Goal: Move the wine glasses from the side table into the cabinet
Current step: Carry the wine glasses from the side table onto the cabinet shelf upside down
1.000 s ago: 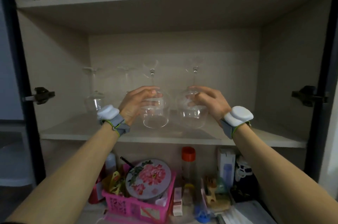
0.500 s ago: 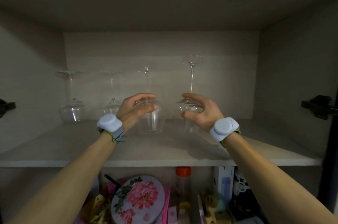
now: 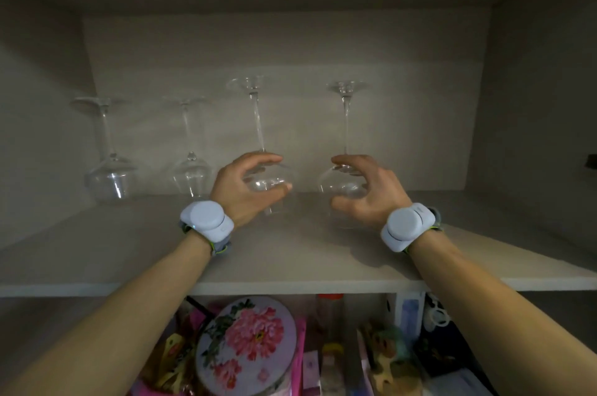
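Cupping two upturned wine glasses, left hand [image 3: 240, 189] gripping the left-held glass [image 3: 269, 179], right hand [image 3: 366, 190] gripping the right-held glass [image 3: 342, 182], rims on the pale cabinet shelf [image 3: 290, 263]; two more inverted glasses [image 3: 111, 181] at left; floral tin [image 3: 247, 345] below.

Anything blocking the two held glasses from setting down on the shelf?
Nothing visible. Left hand and right hand each hold an inverted wine glass over bare shelf; the two placed glasses stand clear to the left.
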Demonstrator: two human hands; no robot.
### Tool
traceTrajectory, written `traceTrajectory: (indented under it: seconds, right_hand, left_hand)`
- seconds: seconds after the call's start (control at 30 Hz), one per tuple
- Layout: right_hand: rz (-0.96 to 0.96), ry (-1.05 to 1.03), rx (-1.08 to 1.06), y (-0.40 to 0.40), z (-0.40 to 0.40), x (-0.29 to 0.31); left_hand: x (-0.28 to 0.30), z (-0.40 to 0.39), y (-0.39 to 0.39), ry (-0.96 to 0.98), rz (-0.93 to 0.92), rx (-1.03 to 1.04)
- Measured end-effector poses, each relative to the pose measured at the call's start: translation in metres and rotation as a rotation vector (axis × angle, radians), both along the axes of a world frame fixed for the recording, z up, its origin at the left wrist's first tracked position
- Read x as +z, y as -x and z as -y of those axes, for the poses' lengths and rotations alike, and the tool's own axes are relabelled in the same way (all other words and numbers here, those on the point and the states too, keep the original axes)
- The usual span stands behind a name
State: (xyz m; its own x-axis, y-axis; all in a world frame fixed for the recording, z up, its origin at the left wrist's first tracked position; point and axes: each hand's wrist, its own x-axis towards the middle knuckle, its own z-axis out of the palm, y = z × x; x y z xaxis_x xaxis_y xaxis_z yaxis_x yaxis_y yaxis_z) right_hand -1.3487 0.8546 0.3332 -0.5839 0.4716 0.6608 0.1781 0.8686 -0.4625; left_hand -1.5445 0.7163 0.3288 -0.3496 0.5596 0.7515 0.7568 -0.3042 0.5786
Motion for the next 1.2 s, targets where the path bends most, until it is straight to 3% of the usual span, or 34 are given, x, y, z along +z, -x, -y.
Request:
traceTrajectory:
  seconds: [0.3, 0.93, 1.07, 1.2]
  right_hand:
    - [0.033, -0.010, -0.018, 0.000, -0.002, -0.002]
    - [0.088, -0.152, -0.138, -0.005, 0.017, -0.010]
    - [0.029, -0.343, -0.226, -0.007, 0.026, -0.008]
    - [0.146, -0.495, -0.235, 0.004, 0.035, -0.006]
  left_hand:
    - [-0.005, -0.003, -0.004, 0.072, -0.213, 0.088]
    - [-0.008, 0.010, -0.005, 0.115, -0.240, 0.153]
    - [-0.005, 0.019, -0.004, 0.045, -0.202, 0.150]
    - [-0.003, 0.032, 0.001, 0.085, -0.002, 0.085]
